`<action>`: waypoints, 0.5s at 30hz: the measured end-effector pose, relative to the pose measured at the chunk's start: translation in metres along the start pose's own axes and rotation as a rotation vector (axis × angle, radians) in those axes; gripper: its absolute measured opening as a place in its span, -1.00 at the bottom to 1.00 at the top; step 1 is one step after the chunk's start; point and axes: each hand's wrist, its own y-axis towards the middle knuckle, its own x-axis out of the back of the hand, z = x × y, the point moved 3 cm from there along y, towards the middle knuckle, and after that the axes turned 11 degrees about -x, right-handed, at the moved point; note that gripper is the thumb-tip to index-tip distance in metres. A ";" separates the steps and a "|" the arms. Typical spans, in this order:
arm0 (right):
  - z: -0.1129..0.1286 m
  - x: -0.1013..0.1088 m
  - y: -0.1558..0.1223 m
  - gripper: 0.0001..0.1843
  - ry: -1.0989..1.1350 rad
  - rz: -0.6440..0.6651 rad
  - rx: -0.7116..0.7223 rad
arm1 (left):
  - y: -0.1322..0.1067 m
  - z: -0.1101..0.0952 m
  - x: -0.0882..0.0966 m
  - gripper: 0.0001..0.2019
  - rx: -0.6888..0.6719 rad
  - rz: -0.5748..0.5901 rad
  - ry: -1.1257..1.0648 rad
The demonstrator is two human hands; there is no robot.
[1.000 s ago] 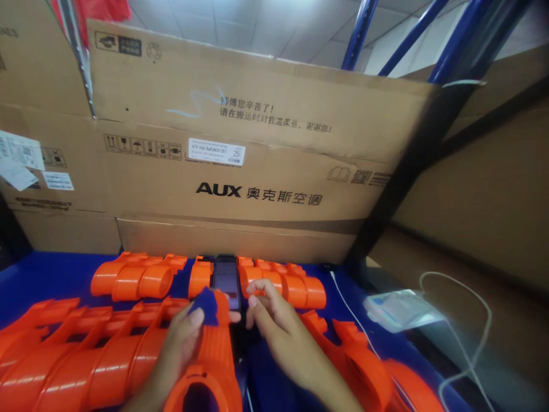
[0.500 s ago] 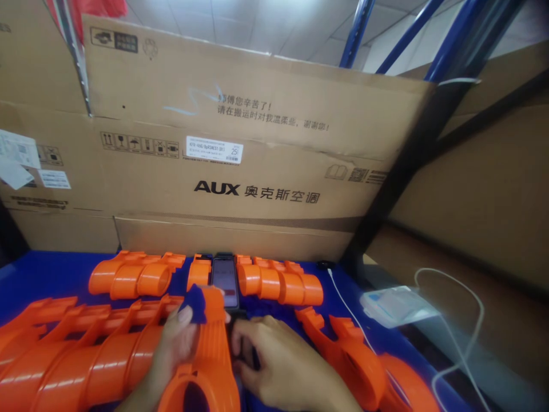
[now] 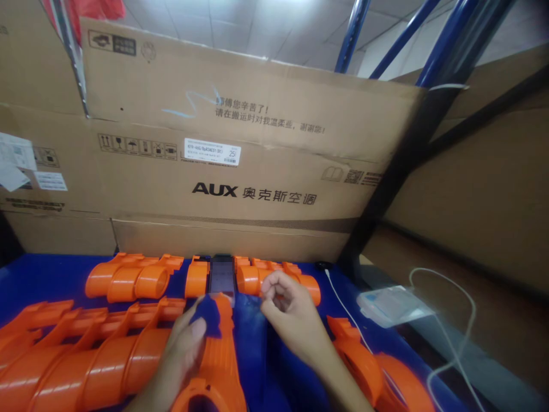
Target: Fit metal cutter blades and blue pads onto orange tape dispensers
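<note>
My left hand [image 3: 182, 352] grips a long orange plastic part [image 3: 217, 366] that points away from me, its thumb pressing a small dark blue piece [image 3: 206, 320] against the part's far end. My right hand [image 3: 288, 313] hovers just right of it with the fingers curled together in a pinch; whatever is in them is too small to make out. A black phone [image 3: 222, 276] lies just beyond both hands, between orange parts.
Several orange plastic parts [image 3: 124, 277] lie in rows on the blue table [image 3: 43, 274], more at the left [image 3: 64, 360] and right [image 3: 364, 366]. Large AUX cardboard boxes [image 3: 240, 171] wall off the back. A white cable [image 3: 450, 320] and white packet [image 3: 392, 306] lie right.
My right hand has lifted from beside the orange part and moved up and right, fingers curling into a pinch. The left hand holds the part as before.
</note>
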 end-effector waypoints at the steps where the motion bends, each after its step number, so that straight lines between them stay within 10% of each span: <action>1: 0.001 0.000 -0.001 -0.86 0.046 -0.017 0.004 | -0.001 0.004 -0.001 -0.49 0.016 0.008 -0.019; 15: 0.007 -0.025 -0.014 -0.67 0.237 0.300 -0.056 | 0.015 0.007 0.011 -0.60 0.005 0.032 -0.102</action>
